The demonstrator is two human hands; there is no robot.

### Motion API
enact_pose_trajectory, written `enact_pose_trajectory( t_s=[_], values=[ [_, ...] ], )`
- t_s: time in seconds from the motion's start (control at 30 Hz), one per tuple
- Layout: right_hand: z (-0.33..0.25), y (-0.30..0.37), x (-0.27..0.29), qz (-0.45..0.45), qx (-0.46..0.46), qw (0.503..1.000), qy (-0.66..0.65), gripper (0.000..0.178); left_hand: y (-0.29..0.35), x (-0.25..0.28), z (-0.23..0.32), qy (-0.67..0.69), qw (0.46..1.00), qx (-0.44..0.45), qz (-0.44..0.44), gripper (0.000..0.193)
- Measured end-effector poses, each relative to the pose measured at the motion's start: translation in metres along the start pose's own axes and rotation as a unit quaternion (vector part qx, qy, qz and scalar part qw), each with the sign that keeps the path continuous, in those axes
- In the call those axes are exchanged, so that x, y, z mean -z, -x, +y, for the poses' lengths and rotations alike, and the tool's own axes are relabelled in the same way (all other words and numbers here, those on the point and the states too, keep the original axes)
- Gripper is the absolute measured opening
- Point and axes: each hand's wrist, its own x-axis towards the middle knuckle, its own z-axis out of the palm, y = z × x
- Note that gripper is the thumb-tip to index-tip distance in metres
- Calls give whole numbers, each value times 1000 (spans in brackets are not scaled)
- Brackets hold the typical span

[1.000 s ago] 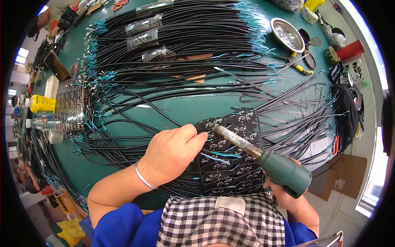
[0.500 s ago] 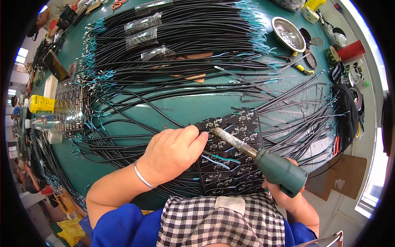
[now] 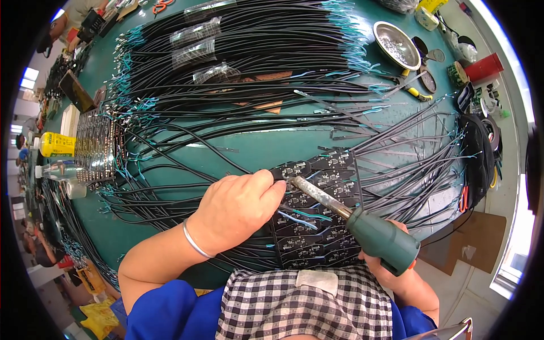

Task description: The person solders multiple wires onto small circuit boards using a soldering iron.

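Soldering iron (image 3: pixel 356 224) slants up and left from the right hand (image 3: pixel 386 276), which wraps its thick green end; its tip reaches the upper left of the circuit board (image 3: pixel 300 243), beside the nearer, curled left hand (image 3: pixel 238 208), whose hold I cannot tell.

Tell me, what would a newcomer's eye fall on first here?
Probably the dark green-handled tool with a discoloured metal barrel, in the right hand over flat black circuit boards. Beyond lies a broad bank of black cables with teal wire ends; to its right, a round silver metal bowl.
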Motion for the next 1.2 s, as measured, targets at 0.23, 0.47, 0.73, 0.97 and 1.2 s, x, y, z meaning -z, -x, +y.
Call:
enact_pose_trajectory(
  t_s=[0.23, 0.47, 0.73, 0.97, 1.2],
  values=[
    [-6, 3, 7, -9, -125, 987, -105, 26, 0, 1, 1, -2, 1000, 2, 0, 20],
    [2, 14, -1, 53, -132, 974, -176, 31, -2, 0, 2, -4, 1000, -2, -4, 21],
    [0, 15, 1, 101, -118, 952, -262, 27, -4, -1, 10, 29, 999, -23, 18, 32],
    [-2, 30, 1, 136, -130, 912, -363, 39, -7, -17, 27, 68, 992, -82, 63, 40],
    [1, 44, -2, 149, -124, 898, -396, 46, 2, -4, 42, 94, 991, -31, 92, 24]
  ],
)
